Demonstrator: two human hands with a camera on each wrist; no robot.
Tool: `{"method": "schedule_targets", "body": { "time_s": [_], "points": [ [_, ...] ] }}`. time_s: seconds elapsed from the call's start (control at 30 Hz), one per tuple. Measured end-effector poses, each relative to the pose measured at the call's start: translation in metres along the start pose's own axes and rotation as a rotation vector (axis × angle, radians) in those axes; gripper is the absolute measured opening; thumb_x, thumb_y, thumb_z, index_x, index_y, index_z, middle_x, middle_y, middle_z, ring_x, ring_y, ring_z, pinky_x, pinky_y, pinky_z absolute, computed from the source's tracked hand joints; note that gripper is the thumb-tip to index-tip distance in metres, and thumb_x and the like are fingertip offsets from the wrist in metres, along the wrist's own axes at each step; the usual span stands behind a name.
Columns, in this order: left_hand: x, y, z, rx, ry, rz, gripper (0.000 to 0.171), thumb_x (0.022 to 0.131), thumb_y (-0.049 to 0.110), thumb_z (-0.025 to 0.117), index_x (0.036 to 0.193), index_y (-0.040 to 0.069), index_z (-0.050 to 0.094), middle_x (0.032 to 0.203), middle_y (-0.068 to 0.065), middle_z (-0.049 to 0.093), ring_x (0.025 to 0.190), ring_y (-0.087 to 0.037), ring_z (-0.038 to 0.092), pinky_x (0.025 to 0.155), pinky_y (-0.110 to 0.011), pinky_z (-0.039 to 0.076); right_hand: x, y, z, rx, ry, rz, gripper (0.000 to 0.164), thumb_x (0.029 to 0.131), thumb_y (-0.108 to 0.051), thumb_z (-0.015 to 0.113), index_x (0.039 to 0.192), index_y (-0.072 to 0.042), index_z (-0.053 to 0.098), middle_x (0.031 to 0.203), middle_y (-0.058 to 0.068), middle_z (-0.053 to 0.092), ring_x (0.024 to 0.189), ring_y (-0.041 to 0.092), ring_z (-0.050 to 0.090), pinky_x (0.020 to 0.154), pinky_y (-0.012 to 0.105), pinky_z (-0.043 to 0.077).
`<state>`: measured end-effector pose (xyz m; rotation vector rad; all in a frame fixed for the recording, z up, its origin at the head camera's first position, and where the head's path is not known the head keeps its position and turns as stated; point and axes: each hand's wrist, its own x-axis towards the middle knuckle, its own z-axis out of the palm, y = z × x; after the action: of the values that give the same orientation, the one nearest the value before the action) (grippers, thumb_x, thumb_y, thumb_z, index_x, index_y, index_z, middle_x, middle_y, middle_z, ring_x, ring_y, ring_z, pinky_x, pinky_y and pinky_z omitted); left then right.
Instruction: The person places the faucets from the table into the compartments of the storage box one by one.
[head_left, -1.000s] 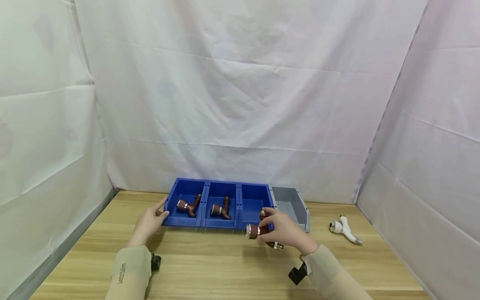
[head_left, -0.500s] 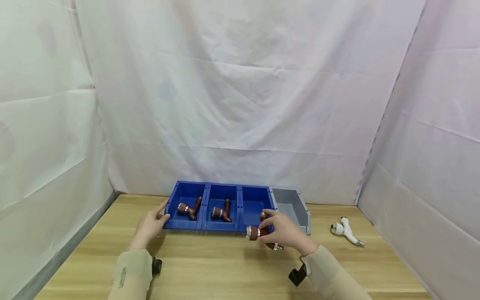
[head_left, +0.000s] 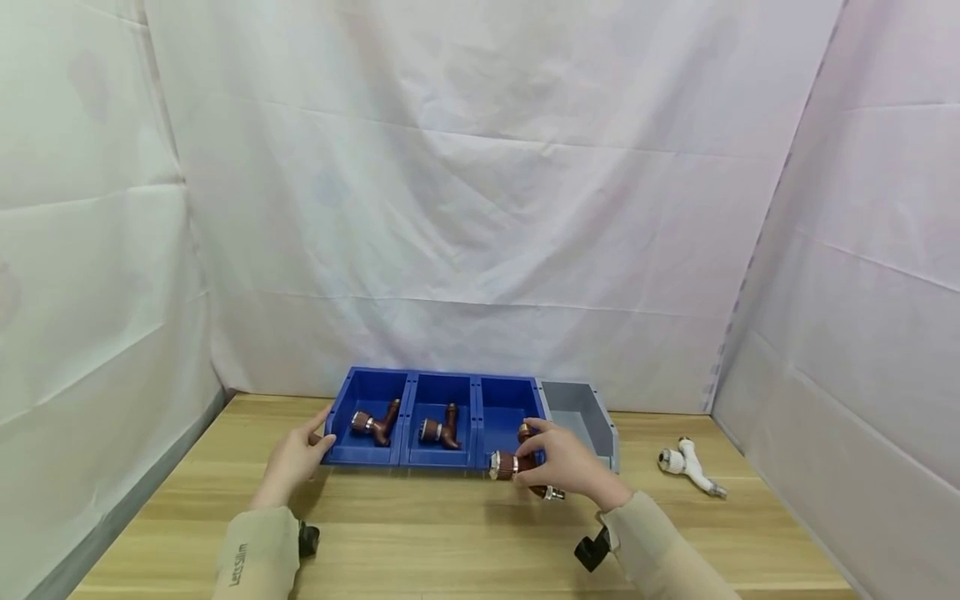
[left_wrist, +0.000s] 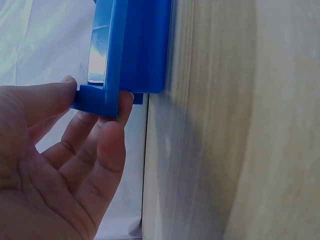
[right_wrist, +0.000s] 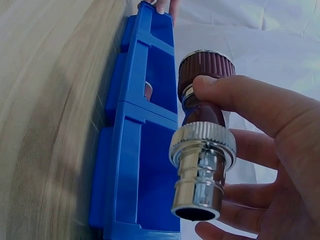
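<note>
My right hand [head_left: 562, 458] holds a brown faucet [right_wrist: 207, 70] with a ribbed knob and a chrome hose end, in front of the third blue bin [head_left: 510, 396]. Its thumb lies along the neck below the knob in the right wrist view. At the other end of the row, my left hand [head_left: 294, 458] grips the front corner of the leftmost blue bin [left_wrist: 110, 60] between thumb and fingers. Inside that bin lies a brown faucet [head_left: 381, 427], and the second blue bin [head_left: 441, 388] holds another brown faucet [head_left: 444, 429].
A grey bin [head_left: 573, 400] joins the right end of the blue row. Farther right on the wooden table [head_left: 420, 533] lies a white faucet [head_left: 692, 468]. White cloth [head_left: 465, 208] hangs behind the bins and along both sides.
The head view shifts slightly. Both hands keep their places, the left at the bin corner and the right with the brown faucet.
</note>
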<state>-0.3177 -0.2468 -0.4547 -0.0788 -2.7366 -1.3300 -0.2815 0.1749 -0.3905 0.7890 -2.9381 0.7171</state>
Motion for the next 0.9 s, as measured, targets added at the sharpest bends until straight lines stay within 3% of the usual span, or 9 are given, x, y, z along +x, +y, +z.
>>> {"method": "schedule_targets", "body": {
  "time_s": [0.57,0.9],
  "points": [
    [-0.0046,-0.0069,0.0006,-0.016,-0.011,-0.035,0.057,0.098,0.013,0.056,0.150,0.007,0.034,0.098,-0.022,0.065,0.048,-0.023,0.054,0.046,-0.035,0.043,0.0061,0.0016,0.0027,0.023,-0.023,0.021,0.031,0.078,-0.034,0.081,0.101,-0.015,0.076,0.146,0.020,0.041,0.128,0.042,0.044,0.091,0.052,0.047],
    [-0.0018,-0.0006,0.0003,-0.015,0.006,-0.004,0.056,0.098,0.013,0.056,0.150,0.006,0.035,0.099,-0.023,0.065,0.047,-0.020,0.051,0.047,-0.035,0.044,0.0072,0.0021,-0.0026,0.015,-0.007,0.025,0.030,0.077,-0.033,0.081,0.101,-0.015,0.076,0.145,0.020,0.042,0.128,0.042,0.044,0.092,0.051,0.047]
  ]
}}
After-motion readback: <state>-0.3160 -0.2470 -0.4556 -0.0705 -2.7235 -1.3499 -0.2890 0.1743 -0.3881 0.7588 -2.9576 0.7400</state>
